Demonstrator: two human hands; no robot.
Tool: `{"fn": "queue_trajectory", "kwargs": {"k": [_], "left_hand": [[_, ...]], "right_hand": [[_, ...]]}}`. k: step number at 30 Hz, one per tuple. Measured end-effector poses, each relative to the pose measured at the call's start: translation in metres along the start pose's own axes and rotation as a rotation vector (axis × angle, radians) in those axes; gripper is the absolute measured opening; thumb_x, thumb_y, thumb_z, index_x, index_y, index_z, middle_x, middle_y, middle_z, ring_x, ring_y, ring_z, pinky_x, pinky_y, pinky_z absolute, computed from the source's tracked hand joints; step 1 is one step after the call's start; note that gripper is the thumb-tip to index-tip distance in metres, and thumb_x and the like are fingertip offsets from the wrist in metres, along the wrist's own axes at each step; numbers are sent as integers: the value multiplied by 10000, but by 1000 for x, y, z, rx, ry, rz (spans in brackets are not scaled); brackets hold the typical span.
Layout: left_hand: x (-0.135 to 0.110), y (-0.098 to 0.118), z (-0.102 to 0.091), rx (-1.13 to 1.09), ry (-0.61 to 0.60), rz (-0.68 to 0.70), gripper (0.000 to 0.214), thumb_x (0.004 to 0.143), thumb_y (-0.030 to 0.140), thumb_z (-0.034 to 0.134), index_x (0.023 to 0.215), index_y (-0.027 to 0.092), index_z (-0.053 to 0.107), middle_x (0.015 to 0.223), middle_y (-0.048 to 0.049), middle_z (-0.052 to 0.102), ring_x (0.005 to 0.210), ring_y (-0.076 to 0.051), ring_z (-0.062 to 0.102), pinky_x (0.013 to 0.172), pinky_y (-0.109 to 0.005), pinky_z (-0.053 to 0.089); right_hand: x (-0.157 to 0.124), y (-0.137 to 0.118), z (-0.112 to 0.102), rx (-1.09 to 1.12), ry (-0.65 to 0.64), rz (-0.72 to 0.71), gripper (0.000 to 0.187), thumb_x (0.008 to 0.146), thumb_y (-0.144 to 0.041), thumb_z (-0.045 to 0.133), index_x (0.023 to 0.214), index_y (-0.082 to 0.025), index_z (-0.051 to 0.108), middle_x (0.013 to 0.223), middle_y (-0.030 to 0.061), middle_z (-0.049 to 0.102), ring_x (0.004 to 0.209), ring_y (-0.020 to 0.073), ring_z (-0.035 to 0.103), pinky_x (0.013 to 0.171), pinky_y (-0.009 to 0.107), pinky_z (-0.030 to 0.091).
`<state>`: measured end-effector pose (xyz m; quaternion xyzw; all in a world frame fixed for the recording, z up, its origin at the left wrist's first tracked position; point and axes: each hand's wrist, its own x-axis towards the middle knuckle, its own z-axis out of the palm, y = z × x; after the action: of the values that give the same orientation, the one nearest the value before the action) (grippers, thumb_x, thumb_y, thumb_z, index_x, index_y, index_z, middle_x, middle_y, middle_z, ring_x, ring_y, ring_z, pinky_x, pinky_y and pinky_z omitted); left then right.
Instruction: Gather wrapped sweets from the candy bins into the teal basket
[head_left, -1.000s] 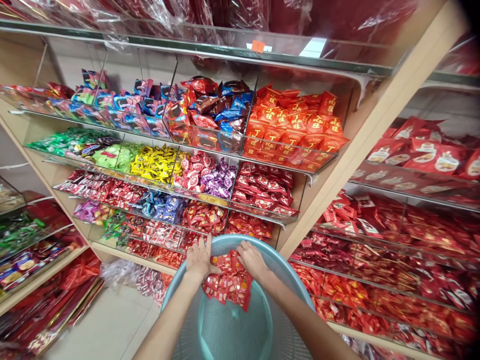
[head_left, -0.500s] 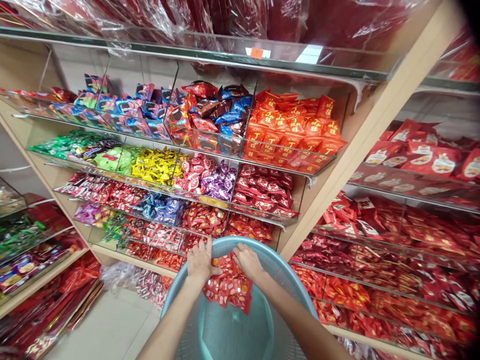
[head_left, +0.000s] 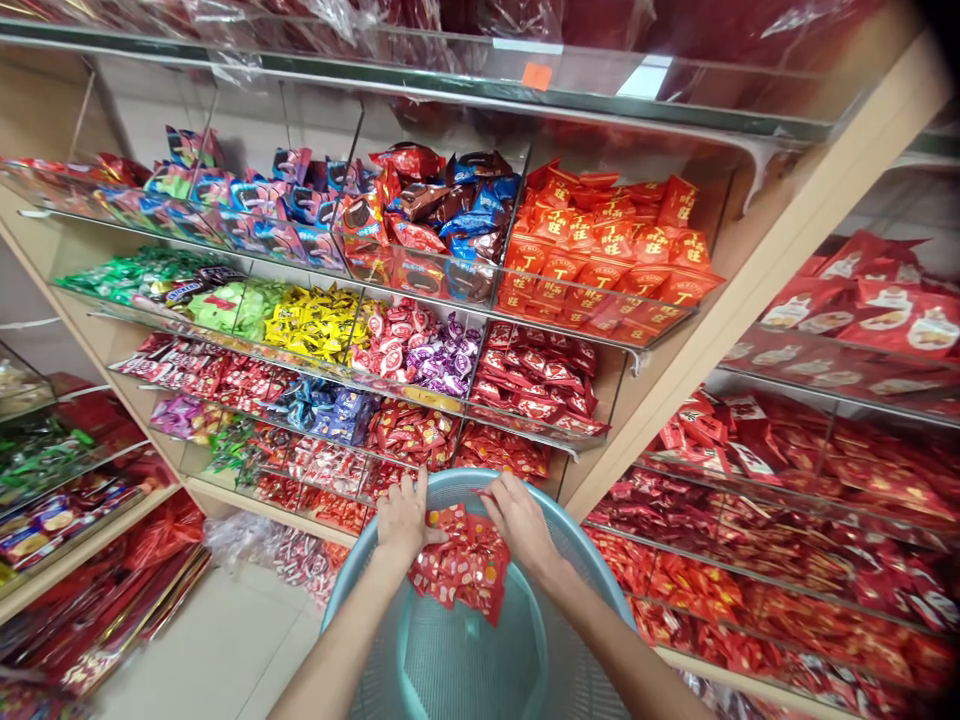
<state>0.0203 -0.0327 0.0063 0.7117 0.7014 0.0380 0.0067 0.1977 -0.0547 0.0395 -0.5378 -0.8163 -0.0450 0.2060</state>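
A blue-green plastic basket (head_left: 600,570) stands in front of me, with several red candy packets (head_left: 461,562) lying inside against its far wall. Over the far rim on the left, my left hand (head_left: 403,520) grips the basket, its thumb on the inner side near the packets. My right hand (head_left: 523,522) is closed in a pinch just inside the far rim, right of the pile. A bit of red wrapper shows at its fingertips, though most of that piece is hidden.
Shelves with clear fronts hold sorted sweets: orange-red packets (head_left: 600,255), yellow candies (head_left: 319,322), purple candies (head_left: 450,355) and blue-wrapped biscuits (head_left: 480,220). A wooden upright (head_left: 720,300) divides them from red packets (head_left: 885,300) on the right. Tiled floor (head_left: 217,640) lies at lower left.
My right hand has shifted a little to the right, and its fingers now point more upward at the rim. My left hand keeps hold of the basket. The view has moved slightly.
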Motion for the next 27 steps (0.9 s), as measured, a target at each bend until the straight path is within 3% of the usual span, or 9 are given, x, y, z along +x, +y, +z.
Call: {"fn": "queue_trajectory", "kwargs": {"k": [4,10,18,24,27], "left_hand": [[1,0,-3,-22,-37,-6,1078,453,634,580,1322,225,90,1167,-143,370,991,-312,395,813,-443,293],[-1,0,-6,-41,-59,4,1030,504,658,516,1322,203,87,1194,-165,349,1021,-325,373,827,-455,272],[-3,1,-9,-36,-33,19,1000,521,691,466,1316,187,129,1164,-181,367,985,-331,398,792,-452,302],[-5,1,-11,-29,-39,18,959,562,689,428,1320,194,114,1182,-171,358,1000,-323,390,809,-449,290],[-5,1,-11,-8,-40,10,957,568,685,423,1322,189,106,1167,-165,375,996,-310,396,808,-439,297]], "right_hand": [[-30,-15,-1,-121,-75,-62,197,848,-216,299,756,-206,474,780,32,485,739,165,458,669,295,345],[-61,-29,24,-201,-201,-205,177,809,-99,347,761,-201,484,796,41,520,727,172,474,628,294,344],[-63,-27,58,-296,-274,-297,79,782,-147,428,834,-191,468,806,36,527,697,169,522,600,284,393],[-56,-21,59,-307,-289,-254,131,792,-109,390,869,-183,467,841,37,545,709,166,547,624,285,420],[-56,-23,53,-254,-301,-236,103,814,-177,386,871,-185,472,847,40,555,724,166,555,630,276,422]]}}
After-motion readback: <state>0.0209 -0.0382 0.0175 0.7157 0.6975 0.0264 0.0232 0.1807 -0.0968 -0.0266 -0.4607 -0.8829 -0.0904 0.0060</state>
